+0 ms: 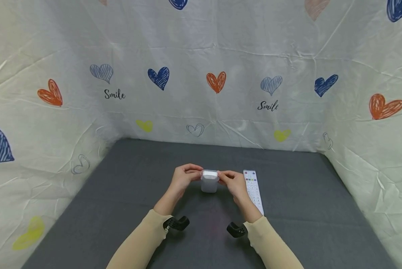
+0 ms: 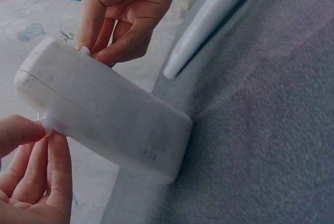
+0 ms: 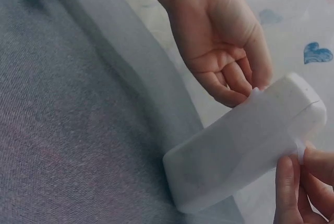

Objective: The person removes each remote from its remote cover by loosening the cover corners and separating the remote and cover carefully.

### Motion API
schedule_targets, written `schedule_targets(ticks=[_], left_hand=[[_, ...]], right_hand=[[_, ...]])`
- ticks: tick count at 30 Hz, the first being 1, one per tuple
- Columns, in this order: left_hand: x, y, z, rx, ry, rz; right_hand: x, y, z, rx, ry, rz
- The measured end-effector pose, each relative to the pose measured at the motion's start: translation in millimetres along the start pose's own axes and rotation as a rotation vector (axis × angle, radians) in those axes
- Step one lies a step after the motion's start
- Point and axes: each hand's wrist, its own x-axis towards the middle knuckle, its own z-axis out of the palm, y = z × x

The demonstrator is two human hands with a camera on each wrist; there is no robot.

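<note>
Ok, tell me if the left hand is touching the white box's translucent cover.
Touching: the left wrist view shows the left hand pinching a tab of the translucent cover.

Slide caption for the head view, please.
Left hand and right hand pinch a translucent sleeve around a white object, remote nearby.

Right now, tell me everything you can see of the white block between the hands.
The white block is box-shaped with rounded corners, standing roughly upright, its lower end apparently on the grey cloth. A translucent, soft-looking sleeve seems to wrap most of it; a fine seam shows near the top. Small dark marks low on one face are too blurred to read. The left hand and right hand pinch tabs on opposite sides near the top. The remote lies apart, to its right.
</note>
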Motion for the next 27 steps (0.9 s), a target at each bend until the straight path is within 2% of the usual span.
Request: schedule_targets(ticks=[14, 27], left_hand=[[5.0, -10.0, 1.5, 0.007, 0.029, -0.005], [4.7, -12.7, 2.2, 0.008, 0.042, -0.020]], right_hand=[[3, 8, 1, -0.009, 0.015, 0.017], [7, 15, 3, -0.001, 0.029, 0.005]])
